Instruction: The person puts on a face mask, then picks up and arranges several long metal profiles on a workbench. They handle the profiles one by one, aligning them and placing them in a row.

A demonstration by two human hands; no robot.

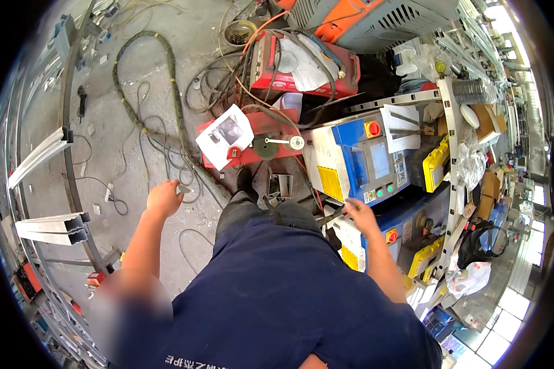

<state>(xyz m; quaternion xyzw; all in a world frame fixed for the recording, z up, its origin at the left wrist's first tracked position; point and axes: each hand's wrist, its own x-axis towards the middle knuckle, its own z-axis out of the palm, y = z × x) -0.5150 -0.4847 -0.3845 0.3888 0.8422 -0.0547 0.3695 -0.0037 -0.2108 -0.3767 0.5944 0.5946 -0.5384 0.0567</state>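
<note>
My left hand [164, 198] hangs over the grey floor on the left, its fingers curled together. A small pale piece shows at its fingertips, too small to name. On the right, my right hand [361, 216] is closed in front of a blue and white machine [351, 150] with a screen, a red rotary switch and green buttons. A dark bar-like thing [331, 216] reaches from beside its fingertips toward my legs; what the fingers grip is hidden. Ahead of my feet stands a red stand [276, 161] bearing a printed sheet [225, 136] and a red tape measure [233, 152].
A red welding-type machine [271, 64] and tangled cables [212, 89] lie ahead. White metal profiles [52, 227] jut in from the left. A second blue machine [406, 227] sits close by on the right, with a metal rack post [452, 114] beyond.
</note>
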